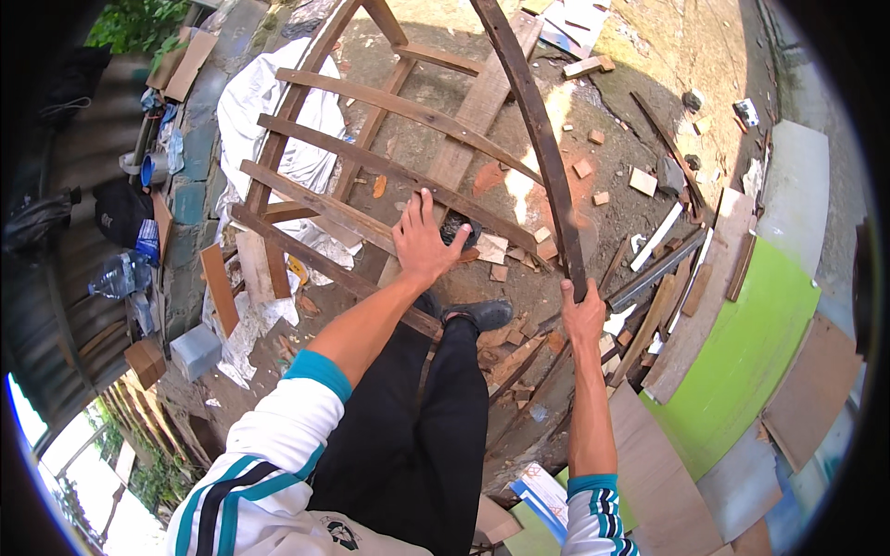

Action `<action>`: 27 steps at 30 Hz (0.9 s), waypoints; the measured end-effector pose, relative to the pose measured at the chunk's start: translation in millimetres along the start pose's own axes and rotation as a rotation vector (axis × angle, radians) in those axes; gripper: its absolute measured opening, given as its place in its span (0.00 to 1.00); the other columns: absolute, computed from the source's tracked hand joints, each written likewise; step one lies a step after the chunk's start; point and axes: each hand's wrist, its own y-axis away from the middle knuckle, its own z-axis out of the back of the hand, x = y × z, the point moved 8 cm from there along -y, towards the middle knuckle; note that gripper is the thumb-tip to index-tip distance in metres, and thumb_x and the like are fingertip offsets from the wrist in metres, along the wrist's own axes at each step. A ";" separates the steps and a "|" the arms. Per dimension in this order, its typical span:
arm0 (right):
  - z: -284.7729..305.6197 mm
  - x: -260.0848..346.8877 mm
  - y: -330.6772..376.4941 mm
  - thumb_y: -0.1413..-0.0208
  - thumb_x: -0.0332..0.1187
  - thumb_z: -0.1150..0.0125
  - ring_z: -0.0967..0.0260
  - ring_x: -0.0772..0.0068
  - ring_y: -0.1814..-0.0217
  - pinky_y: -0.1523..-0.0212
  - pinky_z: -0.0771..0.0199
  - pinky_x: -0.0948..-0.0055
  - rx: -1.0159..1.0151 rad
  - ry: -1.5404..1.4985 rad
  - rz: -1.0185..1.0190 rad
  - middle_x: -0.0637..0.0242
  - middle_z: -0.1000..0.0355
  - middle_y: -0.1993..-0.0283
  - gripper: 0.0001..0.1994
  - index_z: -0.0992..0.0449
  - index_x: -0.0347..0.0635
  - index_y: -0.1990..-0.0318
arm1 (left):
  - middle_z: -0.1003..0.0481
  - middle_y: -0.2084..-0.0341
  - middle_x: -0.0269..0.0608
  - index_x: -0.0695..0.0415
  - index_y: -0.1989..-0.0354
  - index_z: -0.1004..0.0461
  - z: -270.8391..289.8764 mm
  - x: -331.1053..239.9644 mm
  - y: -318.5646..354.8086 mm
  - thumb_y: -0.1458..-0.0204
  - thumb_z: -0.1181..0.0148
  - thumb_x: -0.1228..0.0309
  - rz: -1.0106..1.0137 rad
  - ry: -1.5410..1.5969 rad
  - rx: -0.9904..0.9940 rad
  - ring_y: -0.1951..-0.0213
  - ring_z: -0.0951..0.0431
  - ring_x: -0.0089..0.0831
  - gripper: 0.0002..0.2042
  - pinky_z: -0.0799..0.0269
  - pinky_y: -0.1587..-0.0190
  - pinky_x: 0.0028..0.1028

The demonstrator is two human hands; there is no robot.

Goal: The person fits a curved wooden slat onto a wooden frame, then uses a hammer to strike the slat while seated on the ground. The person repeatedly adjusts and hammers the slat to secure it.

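Observation:
A slatted wooden frame (371, 167) with dark curved side rails stands tilted up off the dirt ground in front of me. My left hand (422, 243) lies flat, fingers spread, on one of its cross slats near the middle. My right hand (582, 310) is wrapped around the lower end of the frame's dark right rail (542, 139). My legs in black trousers and a black shoe (477, 315) stand just under the frame's lower edge.
Wood offcuts and small blocks litter the ground around (593, 171). Boards and a green panel (751, 343) lie stacked at the right. A white sheet (269, 102) lies under the frame at left, near a plastic bottle (120, 275), a grey block (197, 350) and a corrugated wall.

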 end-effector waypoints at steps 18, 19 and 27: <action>-23.2 216.4 -194.5 0.46 0.78 0.59 0.25 0.38 0.45 0.44 0.27 0.49 0.248 0.635 0.240 0.36 0.23 0.53 0.51 0.27 0.29 0.45 | 0.36 0.49 0.53 0.60 0.32 0.42 15.9 24.3 -16.8 0.48 0.38 0.42 -0.116 0.177 0.017 0.49 0.33 0.48 0.43 0.35 0.45 0.44; -29.3 229.3 -195.1 0.46 0.78 0.61 0.25 0.37 0.45 0.44 0.28 0.49 0.320 0.655 0.222 0.36 0.23 0.53 0.52 0.29 0.27 0.43 | 0.36 0.50 0.53 0.60 0.32 0.42 17.2 26.1 -16.7 0.49 0.38 0.41 -0.108 0.183 0.005 0.49 0.33 0.48 0.43 0.35 0.46 0.43; -45.0 235.8 -215.1 0.48 0.79 0.56 0.27 0.40 0.41 0.42 0.29 0.50 0.421 0.713 0.086 0.36 0.25 0.49 0.50 0.28 0.33 0.43 | 0.36 0.47 0.54 0.60 0.32 0.42 16.8 24.4 -21.4 0.47 0.41 0.40 -0.092 0.241 0.059 0.45 0.33 0.50 0.43 0.36 0.45 0.44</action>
